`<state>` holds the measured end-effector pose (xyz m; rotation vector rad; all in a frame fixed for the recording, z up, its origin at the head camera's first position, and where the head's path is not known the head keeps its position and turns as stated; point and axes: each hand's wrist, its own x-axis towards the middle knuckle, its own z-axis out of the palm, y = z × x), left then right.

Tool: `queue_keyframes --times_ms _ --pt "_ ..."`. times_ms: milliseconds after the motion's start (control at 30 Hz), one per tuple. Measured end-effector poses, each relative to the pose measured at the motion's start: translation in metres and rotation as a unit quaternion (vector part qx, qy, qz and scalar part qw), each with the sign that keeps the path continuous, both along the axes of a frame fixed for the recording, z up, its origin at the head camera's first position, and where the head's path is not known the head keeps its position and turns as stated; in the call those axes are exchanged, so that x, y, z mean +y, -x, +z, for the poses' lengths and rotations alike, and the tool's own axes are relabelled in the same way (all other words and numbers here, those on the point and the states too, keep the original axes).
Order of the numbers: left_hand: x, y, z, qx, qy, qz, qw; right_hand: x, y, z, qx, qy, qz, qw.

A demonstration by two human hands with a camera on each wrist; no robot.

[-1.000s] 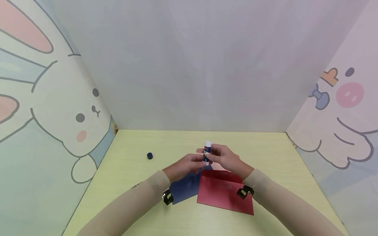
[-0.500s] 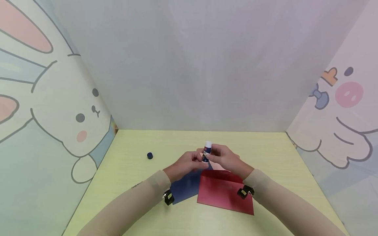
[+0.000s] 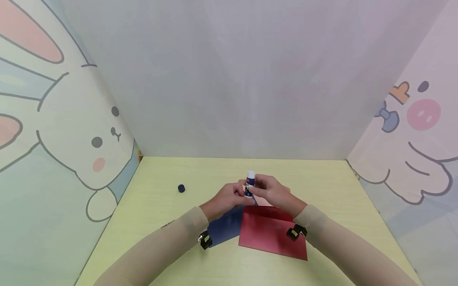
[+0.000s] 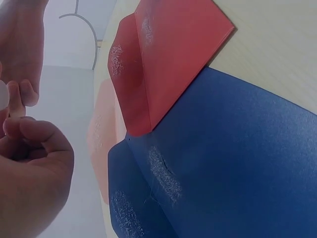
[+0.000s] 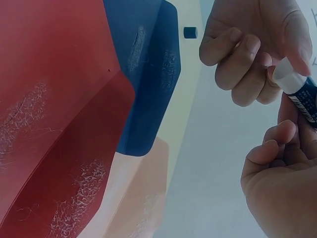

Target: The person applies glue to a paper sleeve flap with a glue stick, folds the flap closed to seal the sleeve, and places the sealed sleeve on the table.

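A glue stick point(image 3: 250, 184) with a dark blue label and white ends stands upright between both hands in the head view. My right hand point(image 3: 277, 193) grips its barrel. At its lower white end, my left hand point(image 3: 225, 200) pinches with thumb and fingertips, as the right wrist view shows on the white base point(image 5: 289, 76). Below the hands lie a red envelope point(image 3: 272, 234), a blue envelope point(image 3: 227, 224) and a pink one point(image 3: 262, 200), partly overlapping. Whitish rough patches mark the flaps and bodies of the red envelope point(image 4: 173, 44) and the blue envelope point(image 4: 237, 144).
A small dark blue cap point(image 3: 181, 188) stands on the pale yellow table point(image 3: 161, 174), left of the hands. Behind is a plain pale wall point(image 3: 229, 79); side walls carry cartoon animals. Each wrist bears a small black device.
My left thumb and fingers have shifted slightly around the glue stick's lower end. The stick has moved a little to the left. My right hand keeps its grip; the envelopes have not moved.
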<state>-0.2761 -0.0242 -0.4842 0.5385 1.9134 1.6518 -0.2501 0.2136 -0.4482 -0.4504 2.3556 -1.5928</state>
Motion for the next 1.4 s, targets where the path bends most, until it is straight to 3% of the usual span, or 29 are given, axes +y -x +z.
queue_keyframes --times_ms 233,433,633,800,967,1200,1400 --pt "-0.001 0.002 0.0 -0.005 0.006 -0.008 0.9999 0.0 -0.001 0.002 -0.003 -0.01 -0.011 0.9999" --pt "-0.009 0.006 0.002 -0.03 0.002 -0.056 0.998 0.003 0.0 0.003 -0.005 -0.004 -0.013 0.9999" --pt "-0.014 0.01 0.001 -0.07 -0.016 -0.12 0.9902 0.003 0.0 0.002 -0.015 0.003 -0.009 0.9998" --pt "-0.013 0.011 -0.001 -0.085 -0.03 -0.139 0.9863 0.002 0.0 0.0 -0.021 -0.001 -0.009 0.9997" --pt "-0.011 0.009 -0.001 -0.075 -0.024 -0.132 0.9881 0.002 0.0 0.0 -0.015 -0.005 -0.009 0.9998" --pt "-0.003 0.003 -0.002 -0.016 -0.017 -0.062 0.9978 0.001 -0.002 0.001 0.008 -0.012 -0.006 0.9999" --pt "0.001 0.001 -0.002 0.004 -0.018 -0.034 0.9993 -0.001 -0.004 0.003 0.012 -0.009 -0.015 0.9998"
